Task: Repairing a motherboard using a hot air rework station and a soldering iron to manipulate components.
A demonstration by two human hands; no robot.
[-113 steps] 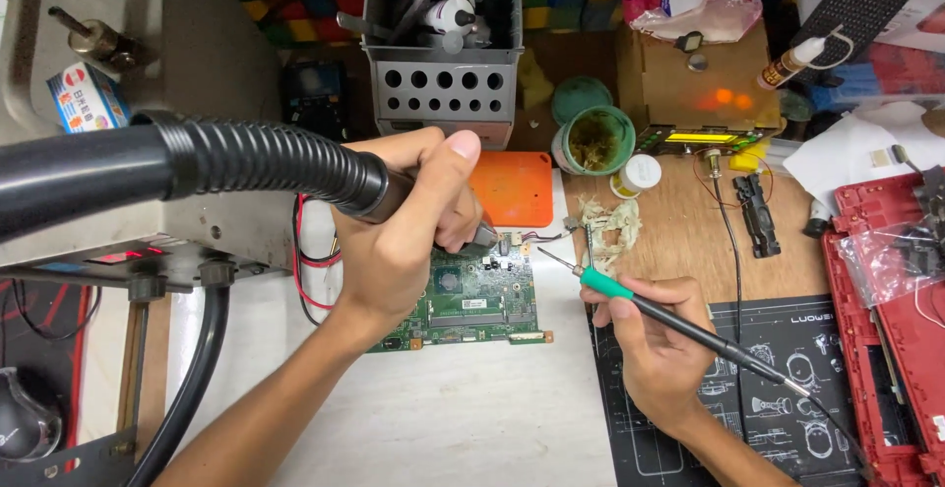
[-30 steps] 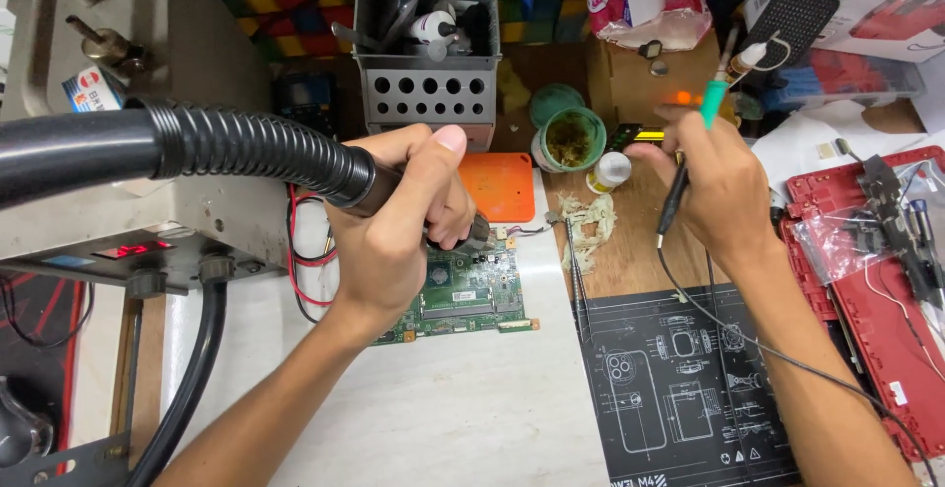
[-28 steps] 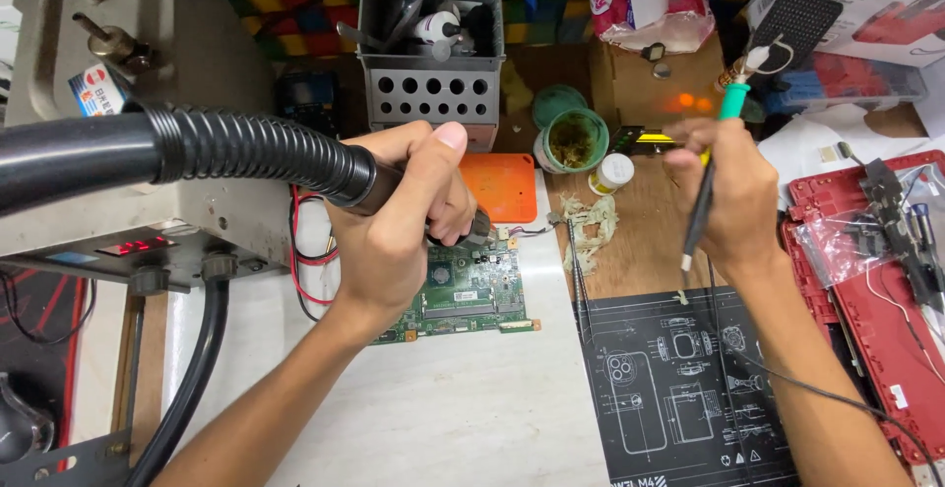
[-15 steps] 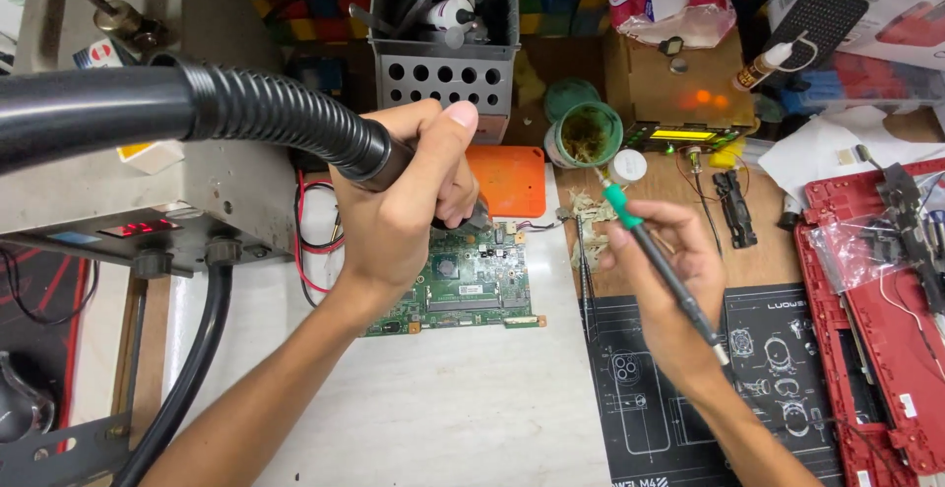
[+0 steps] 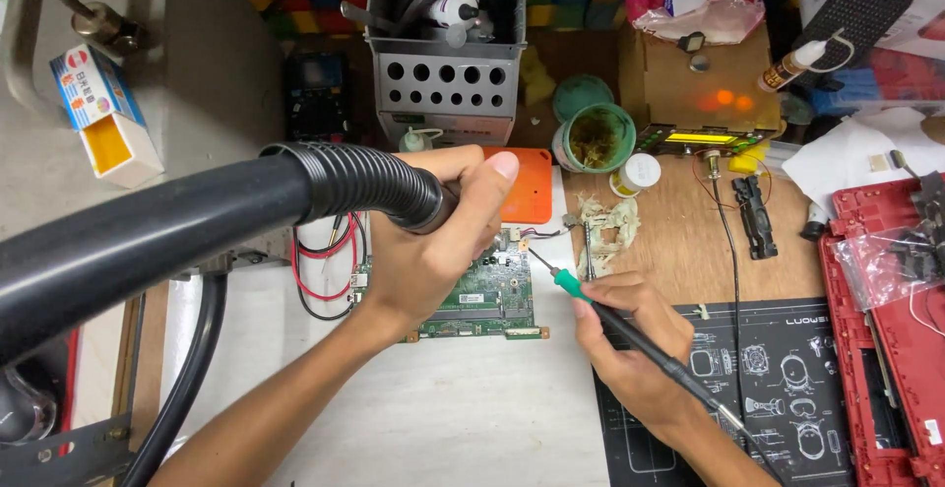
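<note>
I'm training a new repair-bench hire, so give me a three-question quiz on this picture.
1. True or false: the left hand holds the black hose over the circuit board.
2. Where does the tip of the soldering iron in the right hand point?
A. at the red case
B. toward the board's upper right corner
C. into the green tin
3. Fill in: the orange pad lies just ___ the board, away from the person.

Key: 1 true; 2 B; 3 beyond.
</note>
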